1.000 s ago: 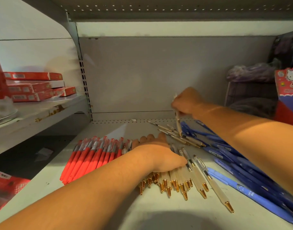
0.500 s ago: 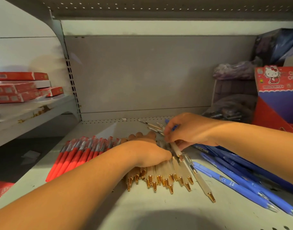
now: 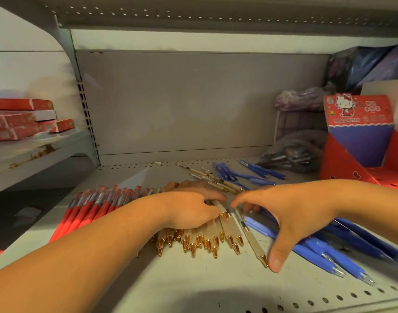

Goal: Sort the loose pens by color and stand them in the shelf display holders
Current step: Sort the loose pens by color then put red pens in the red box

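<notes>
Your left hand (image 3: 191,211) rests on the middle pen bundle (image 3: 207,239); pen row (image 3: 92,206) left, pen pile (image 3: 329,249) right, display box (image 3: 360,136) behind.

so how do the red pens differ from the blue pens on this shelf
The red pens have red barrels and lie packed side by side in one neat row at the left. The blue pens have blue barrels and lie looser at the right, splayed at varied angles, with a few apart further back. The right hand arches over some blue pens, not the red pens. Both groups lie flat on the shelf, none in a holder.
</notes>
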A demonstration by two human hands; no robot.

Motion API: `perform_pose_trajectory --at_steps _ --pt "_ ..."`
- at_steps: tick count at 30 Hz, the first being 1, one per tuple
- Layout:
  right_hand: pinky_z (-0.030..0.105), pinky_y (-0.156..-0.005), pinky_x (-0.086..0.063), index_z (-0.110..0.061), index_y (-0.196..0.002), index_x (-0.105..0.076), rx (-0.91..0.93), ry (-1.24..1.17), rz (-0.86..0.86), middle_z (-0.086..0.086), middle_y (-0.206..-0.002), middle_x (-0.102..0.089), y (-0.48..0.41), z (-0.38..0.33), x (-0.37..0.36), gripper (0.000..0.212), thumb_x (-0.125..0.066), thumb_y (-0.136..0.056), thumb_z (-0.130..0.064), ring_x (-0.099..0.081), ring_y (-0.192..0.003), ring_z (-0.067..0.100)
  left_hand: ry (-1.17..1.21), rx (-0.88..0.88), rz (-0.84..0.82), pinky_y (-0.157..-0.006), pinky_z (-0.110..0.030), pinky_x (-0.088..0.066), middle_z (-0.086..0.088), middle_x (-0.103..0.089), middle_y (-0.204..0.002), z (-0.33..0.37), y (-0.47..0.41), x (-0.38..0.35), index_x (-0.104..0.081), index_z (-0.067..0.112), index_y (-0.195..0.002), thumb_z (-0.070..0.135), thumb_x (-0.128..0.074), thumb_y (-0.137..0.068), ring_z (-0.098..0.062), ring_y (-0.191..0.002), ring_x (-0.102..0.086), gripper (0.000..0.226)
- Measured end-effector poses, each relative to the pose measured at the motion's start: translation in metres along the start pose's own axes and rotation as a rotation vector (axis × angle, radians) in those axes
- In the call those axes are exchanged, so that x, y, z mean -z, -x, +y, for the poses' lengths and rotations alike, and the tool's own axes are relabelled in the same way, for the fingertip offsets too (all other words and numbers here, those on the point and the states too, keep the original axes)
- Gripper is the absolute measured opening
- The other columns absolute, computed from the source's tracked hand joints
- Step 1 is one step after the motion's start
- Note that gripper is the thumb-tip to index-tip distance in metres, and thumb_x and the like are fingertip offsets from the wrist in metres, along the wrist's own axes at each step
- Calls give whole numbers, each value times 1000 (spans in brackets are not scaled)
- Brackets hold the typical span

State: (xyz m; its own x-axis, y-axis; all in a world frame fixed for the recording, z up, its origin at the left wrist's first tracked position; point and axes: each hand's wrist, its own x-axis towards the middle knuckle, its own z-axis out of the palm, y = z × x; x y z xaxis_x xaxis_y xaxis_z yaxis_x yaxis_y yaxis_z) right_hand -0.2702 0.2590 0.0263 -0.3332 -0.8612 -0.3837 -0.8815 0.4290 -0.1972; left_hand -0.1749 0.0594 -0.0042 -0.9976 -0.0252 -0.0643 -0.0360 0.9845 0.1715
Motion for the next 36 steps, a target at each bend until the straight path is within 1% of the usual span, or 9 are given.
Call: perform_pose_trajectory --at_steps 6,11,15,19,23,26,28,32,36 --pt "27 -109 -39 -50 -144 -24 41 -5 106 -32 -141 -38 1 0 -7 98 -75 -62 -72 -42 -125 -4 144 -69 -117 -94 -25 -36 10 -39 -149 1 7 4 -41 57 -136 49 -34 -94 -12 -120 -46 43" --pt "28 -106 -41 -46 -139 -35 102 29 113 -29 -133 -46 1 1 -12 86 -71 -66 -75 -46 -121 -1 73 1 14 -100 -41 -36 -3 -58 -126 4 8 7 -65 34 -116 67 -28 -93 -17 -111 -51 55" --pt "29 -109 -38 -40 -143 -36 132 141 140 -21 -137 -44 -2 3 -13 91 -61 -67 -83 -40 -125 0 14 3 23 -105 -45 -34 10 -47 -131 7 6 3 -52 45 -125 70 -41 -90 -13 -119 -44 45" --pt "26 -109 -37 -38 -148 -30 135 185 154 -25 -141 -39 -5 5 -18 101 -52 -64 -91 -37 -127 -3 53 2 -12 -96 -41 -40 14 -48 -109 9 6 -1 -46 41 -126 68 -42 -91 -12 -100 -48 44" --pt "34 -97 -48 -32 -129 -52 139 163 271 -12 -125 -57 -12 6 -15 61 -56 -82 -70 -53 -112 8 12 17 9 -105 -45 -34 9 -44 -131 6 5 1 -45 44 -126 67 -43 -91 -15 -115 -42 42" --pt "17 -100 -42 -40 -137 -47 121 97 297 -26 -134 -52 -18 6 -13 62 -60 -83 -66 -48 -116 -6 -15 47 20 -107 -45 -30 7 -42 -134 5 3 -1 -44 43 -127 66 -46 -89 -18 -121 -40 44" --pt "9 -91 -43 -43 -126 -54 132 6 279 -29 -124 -55 -22 3 -9 51 -66 -81 -62 -50 -106 -16 -49 65 51 -106 -43 -29 7 -42 -133 3 2 -1 -43 40 -126 67 -46 -88 -16 -117 -40 47" --pt "24 -98 -50 -37 -118 -58 110 -212 182 -19 -116 -66 -31 4 13 36 -70 -85 -45 -61 -105 -7 -54 93 55 -100 -41 -33 8 -44 -125 -1 2 4 -43 40 -123 73 -45 -85 -14 -106 -41 50" --pt "34 -95 -51 -33 -111 -62 17 -183 331 -11 -103 -70 -65 12 41 23 -65 -88 -30 -65 -99 7 11 81 -3 -85 -36 -36 12 -46 -113 0 4 7 -42 42 -125 79 -43 -83 -9 -96 -46 56"
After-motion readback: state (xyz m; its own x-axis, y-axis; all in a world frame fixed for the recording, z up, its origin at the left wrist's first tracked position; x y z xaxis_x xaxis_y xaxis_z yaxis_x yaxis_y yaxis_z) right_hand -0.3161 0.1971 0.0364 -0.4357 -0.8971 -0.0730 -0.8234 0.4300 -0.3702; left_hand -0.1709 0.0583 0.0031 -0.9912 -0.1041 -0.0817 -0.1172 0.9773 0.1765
